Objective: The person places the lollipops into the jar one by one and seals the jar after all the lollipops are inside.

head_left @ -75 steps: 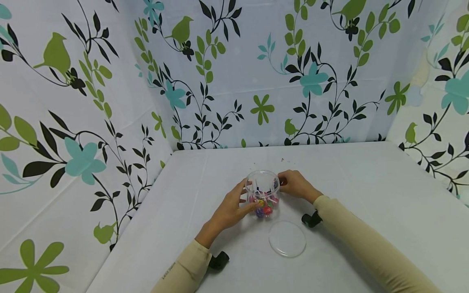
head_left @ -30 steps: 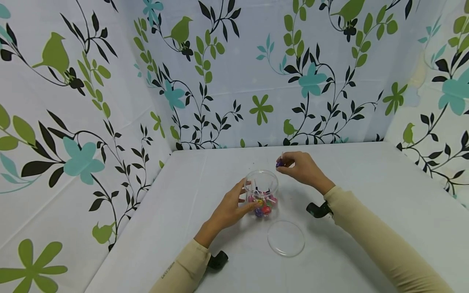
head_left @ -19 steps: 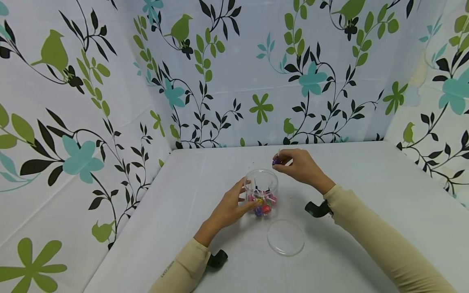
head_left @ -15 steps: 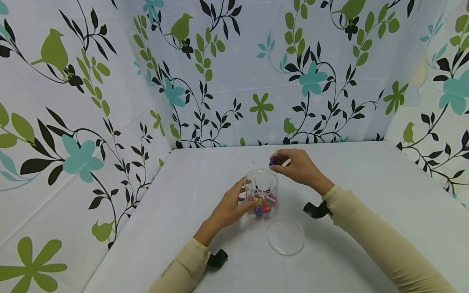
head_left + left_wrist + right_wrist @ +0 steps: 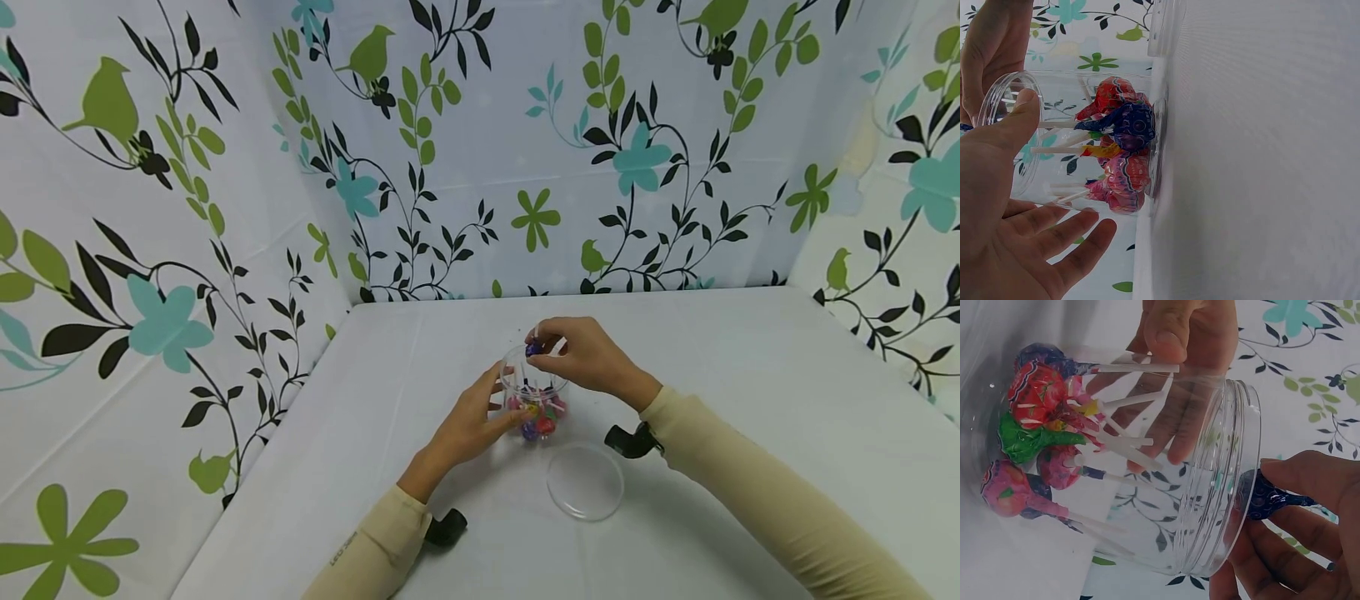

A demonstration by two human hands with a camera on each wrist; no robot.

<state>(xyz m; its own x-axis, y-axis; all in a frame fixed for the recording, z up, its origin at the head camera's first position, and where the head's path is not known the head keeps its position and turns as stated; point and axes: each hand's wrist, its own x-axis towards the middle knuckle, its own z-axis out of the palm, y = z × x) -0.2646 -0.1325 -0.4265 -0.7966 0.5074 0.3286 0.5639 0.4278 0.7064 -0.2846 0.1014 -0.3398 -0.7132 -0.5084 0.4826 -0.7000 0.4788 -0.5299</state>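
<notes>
A clear round jar point(image 5: 542, 395) stands upright on the white table, with several wrapped lollipops in its bottom half. Red point(image 5: 1038, 394), green point(image 5: 1019, 440) and dark blue point(image 5: 1134, 127) wrappers show, sticks pointing up. My left hand point(image 5: 467, 425) holds the jar from the left, thumb on the near side and fingers round the far side. Over the jar's mouth, my right hand point(image 5: 588, 354) pinches a dark blue lollipop point(image 5: 1266, 497) between thumb and fingers, its head down at the rim. Part of its stick is hidden by the fingers.
A round clear lid point(image 5: 585, 482) lies flat on the table point(image 5: 390, 400), just in front of the jar. Black wrist cameras point(image 5: 446, 529) stick out from both sleeves. Cloth curtains point(image 5: 450, 167) printed with birds and leaves enclose the back and sides.
My right hand was beside the jar, then rose behind it to the right with the dark blue lollipop; now it has come left and down over the mouth. The left hand has stayed put.
</notes>
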